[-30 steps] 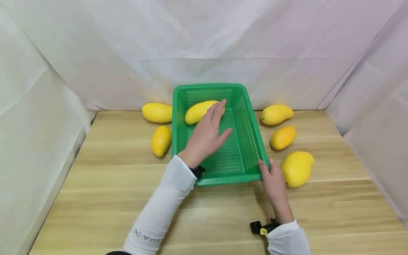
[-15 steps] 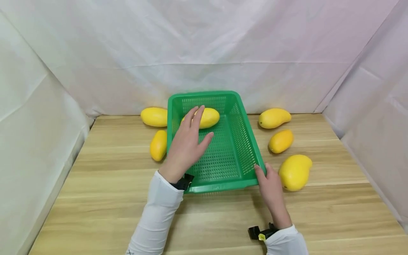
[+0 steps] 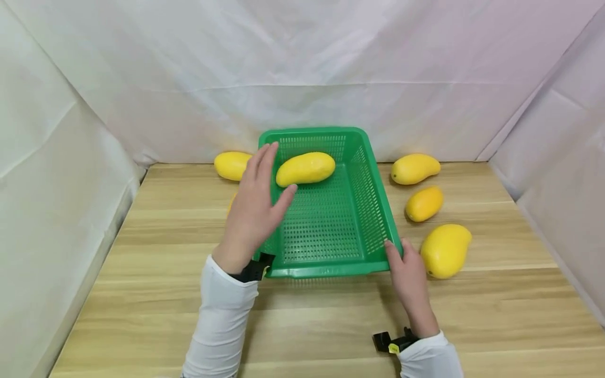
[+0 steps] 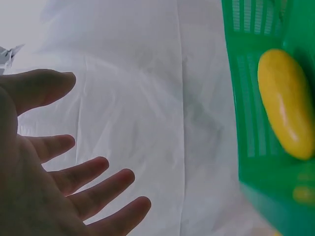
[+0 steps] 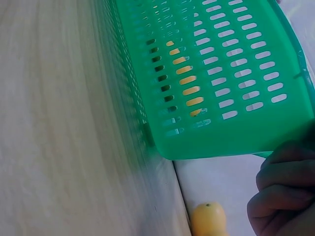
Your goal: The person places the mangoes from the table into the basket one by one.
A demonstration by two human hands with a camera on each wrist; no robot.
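One yellow mango (image 3: 305, 169) lies in the far part of a green plastic basket (image 3: 326, 270). My left hand (image 3: 251, 212) is over the basket's left side with fingers extended and thumb spread, holding nothing. In the left wrist view this hand (image 4: 64, 172) has its palm bare, and the basket with the mango (image 4: 288, 105) is off to the right. My right hand (image 3: 408, 273) grips the rim at the basket's near right corner. Curled fingers (image 5: 278, 196) show at that rim in the right wrist view.
Left of the basket are a mango (image 3: 230, 165) and another largely hidden behind the left hand. On the right side lie three more: a far mango (image 3: 415, 169), a small orange-yellow mango (image 3: 424, 203) and a large mango (image 3: 445, 251). White cloth (image 3: 302, 63) encloses the wooden table (image 3: 321, 336).
My left hand has moved left, from above the mango in the basket to the basket's left side, uncovering that mango. The right hand keeps its grip on the corner.
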